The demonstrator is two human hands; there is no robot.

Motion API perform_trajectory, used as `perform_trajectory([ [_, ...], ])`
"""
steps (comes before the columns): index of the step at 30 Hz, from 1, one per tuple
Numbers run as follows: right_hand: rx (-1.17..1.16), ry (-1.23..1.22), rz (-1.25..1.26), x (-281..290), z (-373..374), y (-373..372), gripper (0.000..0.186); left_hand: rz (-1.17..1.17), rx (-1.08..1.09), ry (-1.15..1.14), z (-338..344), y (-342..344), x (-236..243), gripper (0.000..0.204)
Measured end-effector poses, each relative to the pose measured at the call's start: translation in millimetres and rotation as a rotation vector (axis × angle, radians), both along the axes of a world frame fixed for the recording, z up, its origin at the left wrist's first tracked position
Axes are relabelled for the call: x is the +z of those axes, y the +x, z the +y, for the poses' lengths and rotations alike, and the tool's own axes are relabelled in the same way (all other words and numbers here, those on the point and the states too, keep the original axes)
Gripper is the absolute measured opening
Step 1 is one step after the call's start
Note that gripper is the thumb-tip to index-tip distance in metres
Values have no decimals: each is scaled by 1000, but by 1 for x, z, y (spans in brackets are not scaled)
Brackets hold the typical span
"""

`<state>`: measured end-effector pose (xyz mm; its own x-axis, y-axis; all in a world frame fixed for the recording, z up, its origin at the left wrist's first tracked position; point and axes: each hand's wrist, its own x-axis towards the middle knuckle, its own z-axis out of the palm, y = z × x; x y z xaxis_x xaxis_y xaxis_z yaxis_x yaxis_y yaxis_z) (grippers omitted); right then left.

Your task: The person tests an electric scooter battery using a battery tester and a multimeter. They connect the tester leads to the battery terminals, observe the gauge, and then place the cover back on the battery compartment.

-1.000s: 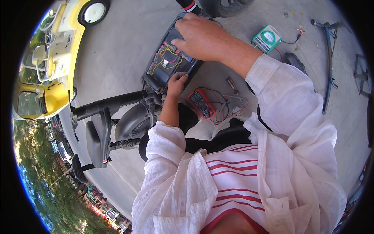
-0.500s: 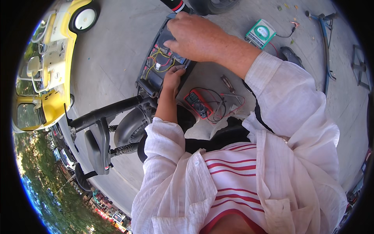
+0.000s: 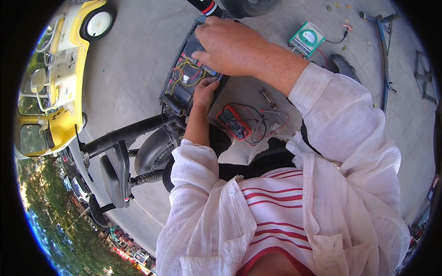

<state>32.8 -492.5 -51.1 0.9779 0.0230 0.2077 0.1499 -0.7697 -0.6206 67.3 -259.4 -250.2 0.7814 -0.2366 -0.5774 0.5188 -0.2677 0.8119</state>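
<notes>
Over black rectangular tray (image 3: 183, 93) with thin yellow and red wires (image 3: 188, 70), your right hand (image 3: 226, 45) arched; your left hand (image 3: 205, 94) lay at side edge; couldn't tell either grip.

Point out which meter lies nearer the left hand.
The red digital multimeter; the green-and-white dial meter lies farther from the left hand, at upper right.

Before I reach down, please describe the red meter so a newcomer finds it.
Find the black wired tray by the left hand. On the ground, right of that hand and lower in view, lies the red meter. Its red colour sets it apart from the green meter farther off.
</notes>
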Motion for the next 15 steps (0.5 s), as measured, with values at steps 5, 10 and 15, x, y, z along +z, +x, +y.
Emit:
perform_trajectory([
  [5, 34, -1, 17, 1, 5, 1, 36, -85, -5, 41, -13, -4, 4, 19],
  [10, 40, -24, 30, 3, 1, -2, 34, -65, 3, -5, -10, -4, 4, 16],
  [15, 71, 12, 7, 4, 10, 2, 41, -335, -107, 304, 1, -8, -18, 28],
])
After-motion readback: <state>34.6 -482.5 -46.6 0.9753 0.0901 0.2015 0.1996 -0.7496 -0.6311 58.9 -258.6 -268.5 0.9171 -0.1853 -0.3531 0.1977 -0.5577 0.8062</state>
